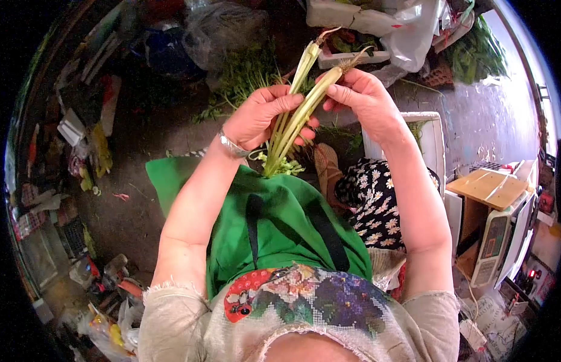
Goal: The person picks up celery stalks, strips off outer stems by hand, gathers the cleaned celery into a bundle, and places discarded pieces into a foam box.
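Two pale green celery-like stalks with stringy roots point up and away from me, their leafy ends low above my green apron. My left hand is closed round the stalks, its thumb lying across them. Near the root end, my right hand pinches the right-hand stalk between thumb and fingers. The two root ends stand apart from each other.
Loose green leafy stems lie on the dark floor beyond my hands. A white foam box stands at the right, near a weighing scale with a wooden board. Plastic bags lie at the back.
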